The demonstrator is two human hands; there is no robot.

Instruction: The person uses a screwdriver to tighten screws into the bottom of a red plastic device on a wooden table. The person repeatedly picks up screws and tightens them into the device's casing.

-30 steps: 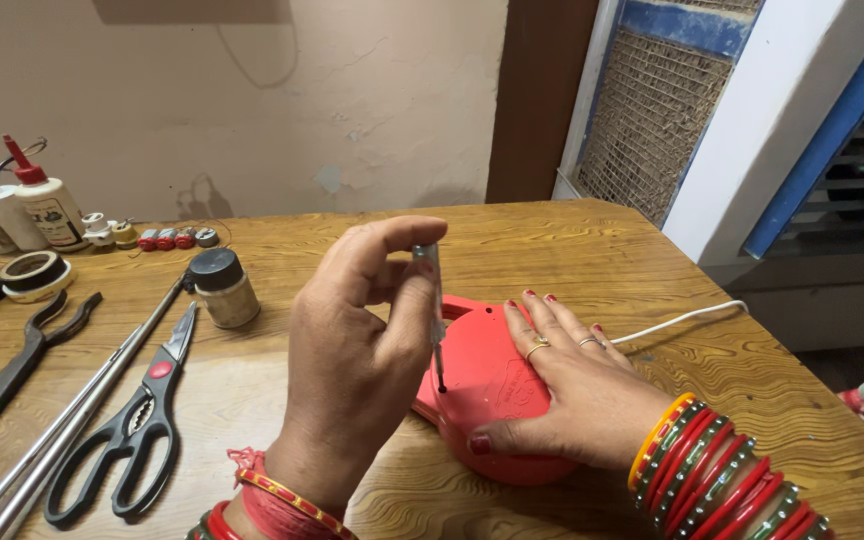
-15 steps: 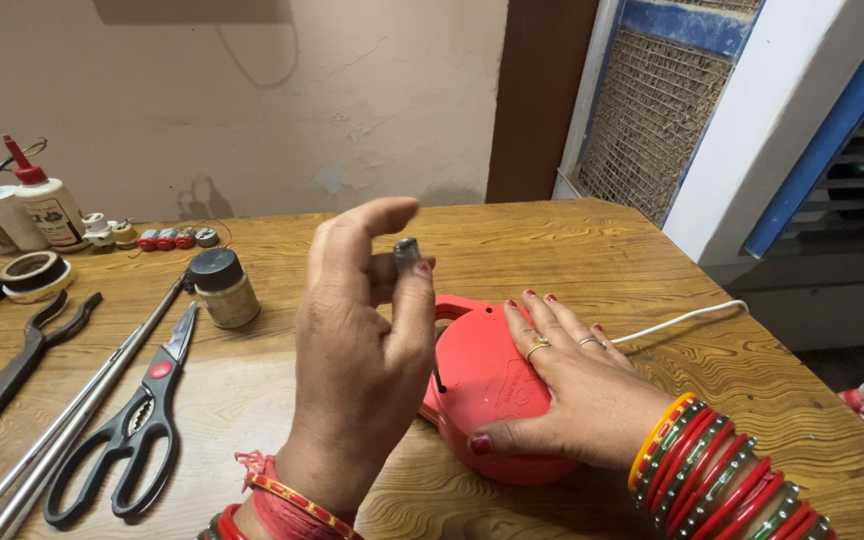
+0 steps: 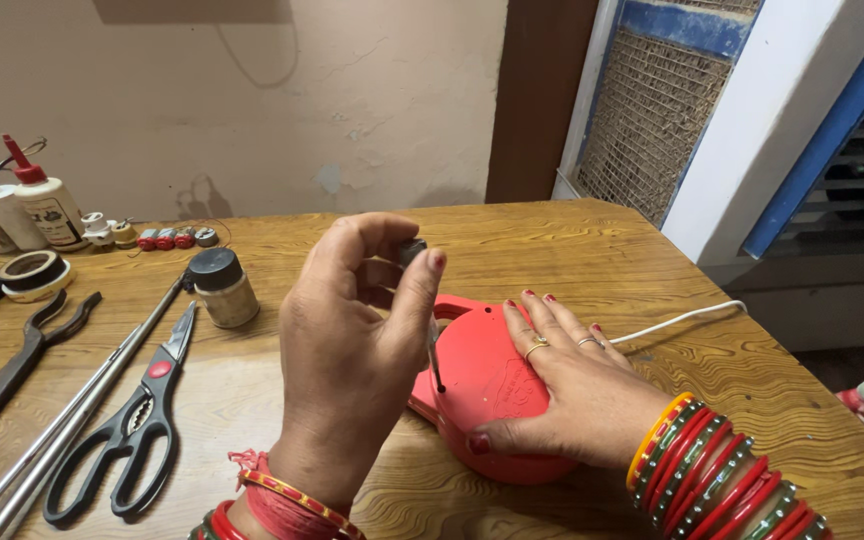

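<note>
A round red plastic device point(image 3: 487, 385) lies flat on the wooden table point(image 3: 652, 260), with a white cord point(image 3: 682, 320) running off to the right. My right hand point(image 3: 567, 385) rests flat on its top and right side, fingers spread. My left hand point(image 3: 352, 345) is raised over its left half and pinches a small screwdriver point(image 3: 422, 300) by its dark cap between thumb and fingers. The thin shaft points straight down and its tip touches the red surface.
On the left of the table lie black-handled scissors point(image 3: 132, 440), a long metal rod point(image 3: 82, 400) and dark pliers point(image 3: 12, 370). A small jar with a black lid point(image 3: 220, 287) stands behind them. Glue bottles point(image 3: 42, 205), tape rolls point(image 3: 27, 272) and small parts line the wall.
My left hand has turned the screwdriver between its fingers, with the thumb shifting around the cap. The right hand and the red device have stayed put.
</note>
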